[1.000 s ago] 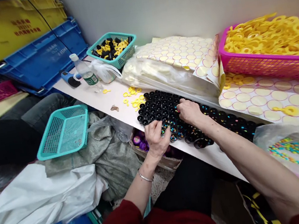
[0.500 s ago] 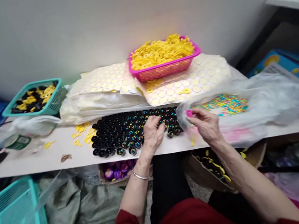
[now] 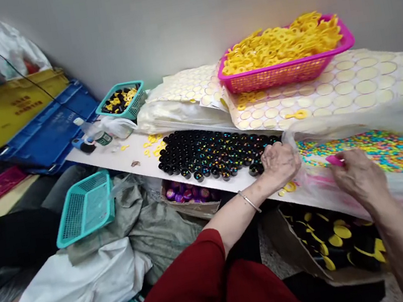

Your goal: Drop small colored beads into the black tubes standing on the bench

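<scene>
Many small black cups (image 3: 182, 154) stand packed in rows on the white table, a good part of them with coloured beads inside. To their right, a clear plastic bag (image 3: 315, 179) lies open with a spread of small multicoloured beads (image 3: 388, 147) in it. My left hand (image 3: 282, 162) is closed at the bag's near left edge, beside the last cups; its fingertips are hidden and seem to pinch the plastic. Over the beads, my right hand (image 3: 360, 177) grips a small pink scoop-like cup (image 3: 335, 160), partly covered by the fingers.
Behind the cups, a pink basket (image 3: 281, 74) heaped with yellow plastic pieces rests on printed sheets (image 3: 360, 90). A teal basket (image 3: 136, 100) and a bottle (image 3: 97, 134) are at the left. Below the table are a carton (image 3: 298, 253) of black-and-yellow pieces and another box (image 3: 191, 206).
The view has turned and shifted so more of the left side shows. My left hand has gone from over the cups to the bag's edge. My right hand has moved right, over the beads, with the pink cup.
</scene>
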The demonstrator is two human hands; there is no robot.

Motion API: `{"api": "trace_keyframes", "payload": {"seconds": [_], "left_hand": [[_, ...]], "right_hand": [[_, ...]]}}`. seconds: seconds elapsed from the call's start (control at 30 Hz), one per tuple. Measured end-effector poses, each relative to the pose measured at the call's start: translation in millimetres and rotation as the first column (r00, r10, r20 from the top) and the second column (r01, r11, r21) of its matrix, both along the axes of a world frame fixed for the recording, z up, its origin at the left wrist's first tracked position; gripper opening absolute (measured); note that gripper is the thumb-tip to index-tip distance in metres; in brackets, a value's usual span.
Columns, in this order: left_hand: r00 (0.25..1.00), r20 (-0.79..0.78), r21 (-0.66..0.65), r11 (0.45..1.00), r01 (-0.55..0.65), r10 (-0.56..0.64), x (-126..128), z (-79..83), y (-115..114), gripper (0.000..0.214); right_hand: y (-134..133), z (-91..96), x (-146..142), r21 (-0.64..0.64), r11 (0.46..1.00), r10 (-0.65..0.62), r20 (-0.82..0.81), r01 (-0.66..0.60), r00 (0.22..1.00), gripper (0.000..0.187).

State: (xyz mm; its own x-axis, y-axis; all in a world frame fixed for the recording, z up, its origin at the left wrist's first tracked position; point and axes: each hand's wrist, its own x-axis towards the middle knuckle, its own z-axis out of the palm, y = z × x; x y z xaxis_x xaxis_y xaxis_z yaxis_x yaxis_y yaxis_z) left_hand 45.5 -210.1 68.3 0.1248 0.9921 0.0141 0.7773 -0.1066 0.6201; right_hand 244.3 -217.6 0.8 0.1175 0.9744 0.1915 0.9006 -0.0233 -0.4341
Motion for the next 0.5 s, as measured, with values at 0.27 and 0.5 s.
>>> {"api": "trace_keyframes", "payload": {"seconds": [0.27,0.5], "left_hand": [[0.723,0.673,-0.168,0.984,-0.055,0.155,31,25.8,53,0.019],[0.239,0.971,-0.045,0.996,0.083,0.024,48,38.8,61,0.019]], "right_hand": [[-59,2.5,-8,0.216,0.975,0.098,-0.170,-0.060,0.980,0.033],[-66,13.0,6,0.140,0.978,-0.108,-0.307,0.157,0.945,0.037]]}}
